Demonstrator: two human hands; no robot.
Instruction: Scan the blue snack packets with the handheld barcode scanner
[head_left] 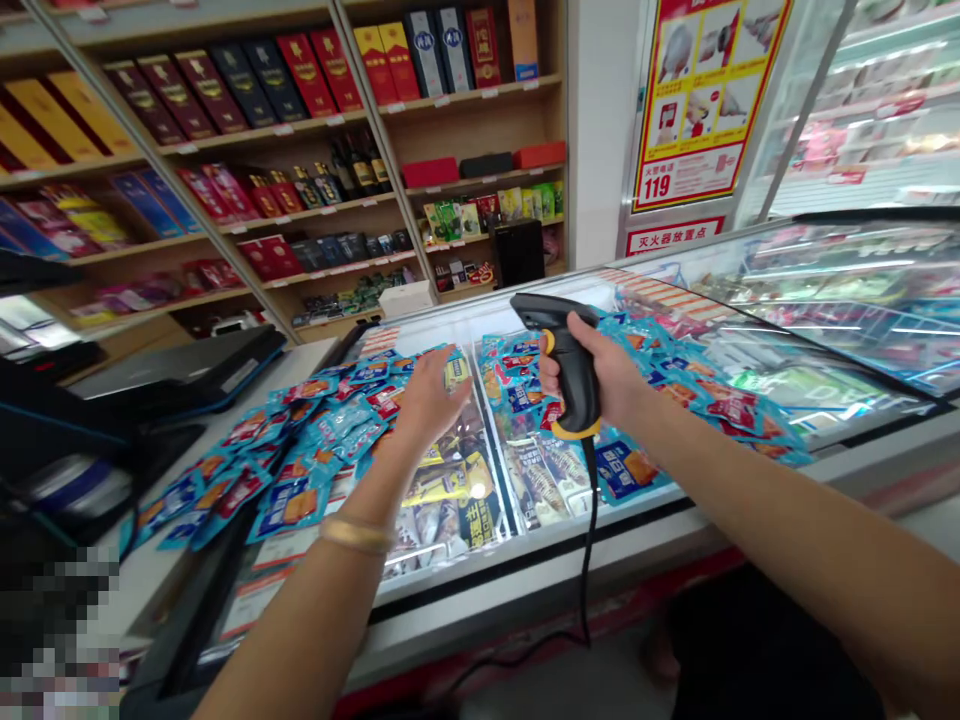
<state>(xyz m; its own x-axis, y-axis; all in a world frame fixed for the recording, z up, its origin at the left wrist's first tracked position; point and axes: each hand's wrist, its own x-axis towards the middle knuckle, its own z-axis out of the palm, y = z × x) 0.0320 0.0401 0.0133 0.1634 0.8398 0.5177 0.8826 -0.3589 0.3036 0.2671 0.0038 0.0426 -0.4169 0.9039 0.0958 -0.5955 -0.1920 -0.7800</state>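
In the head view, my right hand was closed around the grip of a black-and-yellow barcode scanner. The scanner was held above the glass top of a freezer, with its grip roughly upright and its head directed toward the left. A black cable ran from the base of the grip down past the front edge of the freezer.

My left hand was extended over the freezer beside the left pile of blue packets, fingers stretched out and nothing visibly gripped. I could not tell whether the fingertips touched a packet. A gold-coloured bracelet encircled the left wrist.

A right pile of blue packets lay on the glass behind and beside my right hand. A single blue packet lay flat below that hand, nearer the front edge. Yellow packages showed through the glass between the two piles.

To the left, a dark device rested on a desk. Shelves of boxed goods stood behind the freezer, with a red-and-yellow poster to their right.
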